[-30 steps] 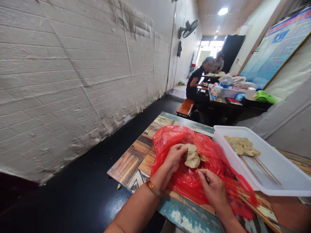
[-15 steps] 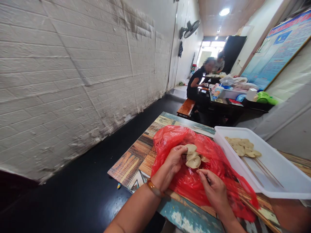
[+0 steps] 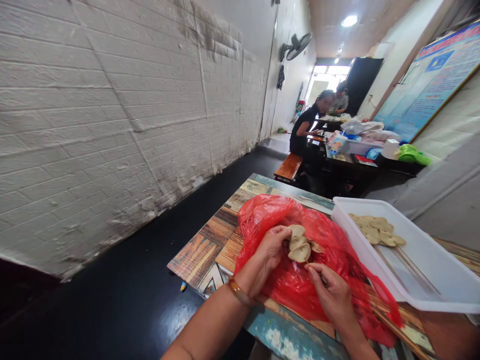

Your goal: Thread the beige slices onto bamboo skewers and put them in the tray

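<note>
Over a red plastic bag (image 3: pixel 258 212), my left hand (image 3: pixel 274 246) pinches the top of several pale beige, flat, round food slices (image 3: pixel 299 251) that overlap on a skewer. My right hand (image 3: pixel 332 290) is closed on the lower end of that thin wooden skewer (image 3: pixel 307 261), just below the slices. Another beige slice (image 3: pixel 317 247) shows behind them, partly hidden in the bag's folds. To the right, a white plastic tray (image 3: pixel 446 250) holds more skewered slices (image 3: pixel 377 230), with their sticks pointing towards me.
The bag and tray rest on a wood-patterned table (image 3: pixel 204 245). Long wooden sticks (image 3: pixel 399 332) lie by its near right side. Beyond, a person (image 3: pixel 302 130) sits on an orange bench (image 3: pixel 288 166) beside a cluttered dark table. A white brick-patterned wall (image 3: pixel 131 125) runs along the left.
The whole view has shifted very slightly. Both hands keep the same grip on the slices and skewer.
</note>
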The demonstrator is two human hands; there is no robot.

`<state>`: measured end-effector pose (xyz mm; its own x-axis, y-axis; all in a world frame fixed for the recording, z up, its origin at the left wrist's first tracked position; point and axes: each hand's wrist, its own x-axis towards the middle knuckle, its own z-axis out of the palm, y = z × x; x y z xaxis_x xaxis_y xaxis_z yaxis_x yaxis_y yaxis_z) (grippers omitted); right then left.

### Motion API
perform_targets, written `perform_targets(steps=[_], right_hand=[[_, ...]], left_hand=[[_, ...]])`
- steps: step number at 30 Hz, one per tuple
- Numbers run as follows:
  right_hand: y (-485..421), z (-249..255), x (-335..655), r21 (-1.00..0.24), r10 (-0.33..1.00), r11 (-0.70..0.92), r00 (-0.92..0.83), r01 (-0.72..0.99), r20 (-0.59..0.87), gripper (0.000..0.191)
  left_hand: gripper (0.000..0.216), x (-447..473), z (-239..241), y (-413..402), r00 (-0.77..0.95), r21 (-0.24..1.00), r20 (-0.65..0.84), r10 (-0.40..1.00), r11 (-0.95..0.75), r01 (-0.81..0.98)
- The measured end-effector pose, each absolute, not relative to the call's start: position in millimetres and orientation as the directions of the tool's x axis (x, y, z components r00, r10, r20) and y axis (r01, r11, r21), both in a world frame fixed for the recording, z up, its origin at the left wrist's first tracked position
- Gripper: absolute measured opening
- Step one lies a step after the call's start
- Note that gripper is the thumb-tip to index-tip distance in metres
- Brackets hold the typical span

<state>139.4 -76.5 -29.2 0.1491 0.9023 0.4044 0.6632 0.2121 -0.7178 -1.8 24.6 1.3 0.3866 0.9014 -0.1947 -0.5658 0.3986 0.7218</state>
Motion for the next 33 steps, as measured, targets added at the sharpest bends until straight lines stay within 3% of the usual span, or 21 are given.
perform_targets(steps=[8, 21, 33], right_hand=[[-76.5, -32.1, 139.5, -0.729, 0.915, 0.177, 0.162, 0.661, 0.369, 0.031], [-75.7, -37.5, 142.1, -0.833, 0.955, 0.091, 0.188, 0.545, 0.228, 0.032], [-75.3, -32.0, 139.3, -0.845, 0.953, 0.090, 0.201, 0.527, 0.226, 0.033]], left_hand=[[0.030, -0.4, 4.7, 21.5, 0.316, 0.782, -0.207, 0.926, 0.350, -0.516], [0.022, 0.8, 7.5, 22.3, 0.247, 0.856, -0.133, 0.960, 0.237, -0.459], [0.029, -2.5, 7.3, 24.3, 0.233, 0.898, -0.110, 0.966, 0.197, -0.393]])
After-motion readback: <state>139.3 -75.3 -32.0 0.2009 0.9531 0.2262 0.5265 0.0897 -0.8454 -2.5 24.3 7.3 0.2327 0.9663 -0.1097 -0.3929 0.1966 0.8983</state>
